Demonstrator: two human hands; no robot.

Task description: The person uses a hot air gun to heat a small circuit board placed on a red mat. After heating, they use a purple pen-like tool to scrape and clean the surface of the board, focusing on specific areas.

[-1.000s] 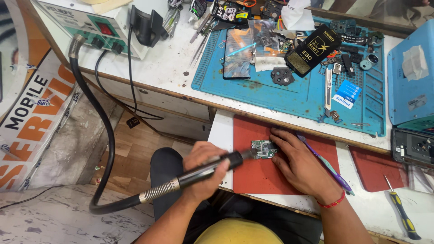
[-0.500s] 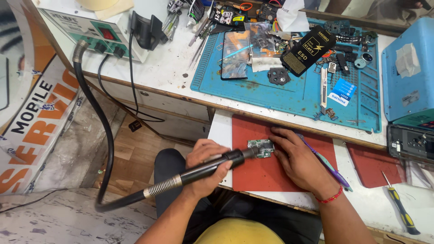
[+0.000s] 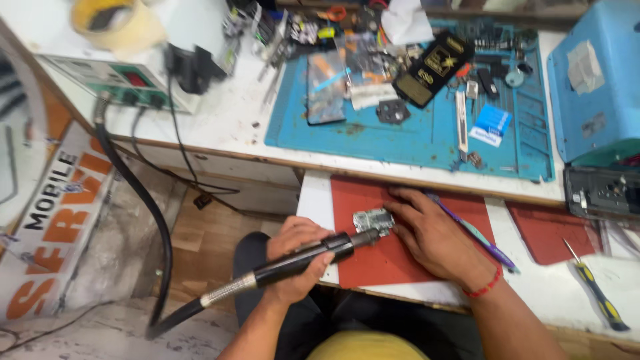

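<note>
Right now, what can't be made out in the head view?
- Small metal board: detail too small; right hand covers its right edge.
- Hot-air handle: left hand wraps its middle.
- Blue box: cut by right edge.
- Blue mat clutter: blurred.

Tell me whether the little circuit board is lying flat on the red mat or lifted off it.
Flat. The circuit board lies on the red mat, with the right hand beside it and the left hand aiming the hot-air handpiece at it.

Your left hand [image 3: 297,257] brings the hot-air nozzle [image 3: 313,257] lower, its tip now touching the small board [image 3: 372,219].
</note>
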